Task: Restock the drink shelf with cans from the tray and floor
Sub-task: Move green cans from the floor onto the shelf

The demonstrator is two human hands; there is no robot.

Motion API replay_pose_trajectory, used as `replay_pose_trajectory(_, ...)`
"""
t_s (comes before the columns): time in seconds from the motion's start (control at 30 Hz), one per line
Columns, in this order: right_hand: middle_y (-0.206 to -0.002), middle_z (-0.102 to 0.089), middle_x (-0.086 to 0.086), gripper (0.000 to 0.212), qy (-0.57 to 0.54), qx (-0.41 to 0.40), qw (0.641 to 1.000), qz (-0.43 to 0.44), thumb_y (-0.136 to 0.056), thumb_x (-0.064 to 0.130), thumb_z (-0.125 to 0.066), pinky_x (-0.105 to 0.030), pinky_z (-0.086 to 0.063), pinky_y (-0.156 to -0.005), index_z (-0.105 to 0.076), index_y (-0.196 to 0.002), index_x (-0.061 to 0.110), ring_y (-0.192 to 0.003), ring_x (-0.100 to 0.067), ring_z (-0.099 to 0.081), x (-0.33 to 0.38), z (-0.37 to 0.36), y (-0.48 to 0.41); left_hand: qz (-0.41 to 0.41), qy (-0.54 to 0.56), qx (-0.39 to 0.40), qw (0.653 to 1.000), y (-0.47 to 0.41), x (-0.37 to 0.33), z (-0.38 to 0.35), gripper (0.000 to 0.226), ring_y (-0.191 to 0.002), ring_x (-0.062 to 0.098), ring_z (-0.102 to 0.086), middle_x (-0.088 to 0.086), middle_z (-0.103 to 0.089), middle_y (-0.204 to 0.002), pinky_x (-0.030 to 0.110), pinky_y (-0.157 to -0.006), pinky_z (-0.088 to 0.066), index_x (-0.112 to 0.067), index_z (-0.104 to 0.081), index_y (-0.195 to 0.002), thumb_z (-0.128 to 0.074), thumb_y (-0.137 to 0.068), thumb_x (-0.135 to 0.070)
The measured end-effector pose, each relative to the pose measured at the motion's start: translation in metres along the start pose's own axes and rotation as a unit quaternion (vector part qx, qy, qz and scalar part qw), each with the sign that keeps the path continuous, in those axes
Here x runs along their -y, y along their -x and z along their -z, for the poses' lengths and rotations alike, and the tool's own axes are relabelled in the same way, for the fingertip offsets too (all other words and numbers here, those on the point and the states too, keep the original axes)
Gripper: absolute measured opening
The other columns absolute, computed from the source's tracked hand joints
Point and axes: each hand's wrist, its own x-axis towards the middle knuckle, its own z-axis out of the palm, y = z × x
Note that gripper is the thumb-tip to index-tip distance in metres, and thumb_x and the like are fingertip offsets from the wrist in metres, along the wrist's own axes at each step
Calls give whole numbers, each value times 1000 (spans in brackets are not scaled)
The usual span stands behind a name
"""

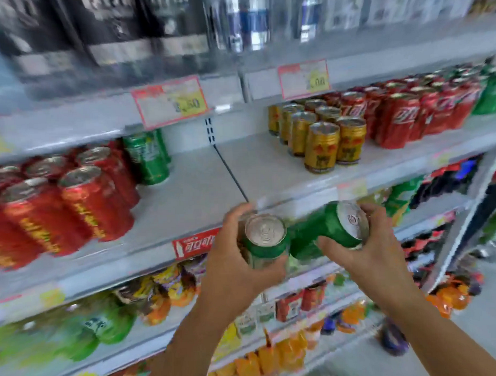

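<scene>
Two green cans are in hand, one each. Left hand (234, 261) curls round left can (267, 239), lid toward camera, axis near upright. Right hand (370, 251) grips right can (315, 230), tilted, base pointing left at the other; touching or just apart, cannot tell. Both sit just below the drink shelf (193, 189) front edge. Bare gap lies up and ahead, between shelved green cans (148, 157) on the left and gold cans (321, 143) on the right. Left hand is nearer the green row; judged to place first.
</scene>
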Motion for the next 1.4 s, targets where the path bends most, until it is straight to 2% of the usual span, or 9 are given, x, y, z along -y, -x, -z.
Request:
replay_pose_trajectory(0.13, -95, -63, 24, 54, -35, 53, 996, 59, -71, 20, -81, -18, -52, -71, -47, -111, 36, -89, 3, -63, 46, -32, -26, 2, 16, -70, 997, -2, -22, 52, 64, -95, -3, -63, -27, -64, -103, 10, -73, -48, -42, -50, -113, -80, -57, -41)
replay_pose_trajectory(0.3, -100, -61, 26, 54, -40, 105, 987, 113, -72, 24, -82, -14, -50, -77, -50, -113, 39, -94, 6, -60, 79, -90, -61, 27, 59, -143, 988, -1, -14, 109, 51, -93, -1, -65, -18, -69, -103, 10, -71, -49, -35, -60, -112, -84, -73, -13)
replay_pose_trajectory(0.5, -109, -63, 20, 62, -26, 148, 980, 129, -69, 33, -82, -34, -53, -92, -50, -122, 35, -100, 0, -61, 97, -160, -86, 52, 68, -216, 973, 11, 11, 157, 45, -97, 2, -66, -17, -70, -105, 17, -76, -54, -49, -62, -105, -76, -64, -39)
replay_pose_trajectory(0.6, -111, -63, 18, 62, 1, 165, 977, 139, -69, 37, -81, -34, -52, -93, -50, -123, 34, -101, -4, -61, 102, -187, -92, 37, 74, -224, 971, 15, 13, 167, 48, -97, 2, -66, -14, -70, -106, 12, -75, -51, -42, -62, -110, -71, -63, -46)
replay_pose_trajectory(0.8, -113, -62, 14, 64, 13, 180, 974, 140, -73, 44, -78, -33, -51, -91, -48, -127, 33, -103, -7, -59, 104, -218, -88, 30, 113, -245, 962, 16, 22, 173, 44, -97, 6, -68, -11, -72, -103, 17, -75, -53, -37, -63, -110, -69, -66, -43)
replay_pose_trajectory(0.87, -114, -61, 16, 64, 2, 190, 973, 129, -74, 45, -78, -23, -48, -89, -47, -129, 31, -103, -3, -58, 106, -221, -89, 35, 119, -249, 961, 16, 25, 174, 44, -97, 6, -68, -12, -72, -102, 16, -74, -53, -37, -63, -110, -69, -67, -43)
replay_pose_trajectory(0.97, -104, -52, 27, 66, 15, 224, 966, 131, -75, 30, -81, -1, -39, -71, -43, -129, 29, -90, 18, -51, 100, -219, -92, 49, 124, -241, 961, 15, 29, 173, 42, -96, 5, -67, -13, -72, -101, 15, -72, -53, -34, -62, -112, -72, -71, -33)
replay_pose_trajectory(1.13, -119, -56, 5, 69, 67, 224, 965, 122, -74, 28, -81, -25, -40, -86, -43, -130, 16, -108, -12, -54, 90, -224, -102, 54, 114, -219, 968, 13, 32, 172, 36, -92, 7, -69, -10, -73, -98, 18, -71, -53, -29, -63, -110, -69, -75, -23)
replay_pose_trajectory(1.4, -123, -58, -5, 72, 51, 213, 969, 114, -76, 30, -81, -24, -40, -81, -39, -133, 15, -103, -14, -54, 97, -259, -111, 63, 111, -199, 972, 12, 34, 174, 35, -92, 10, -70, -8, -73, -99, 21, -72, -55, -28, -63, -109, -70, -75, -23)
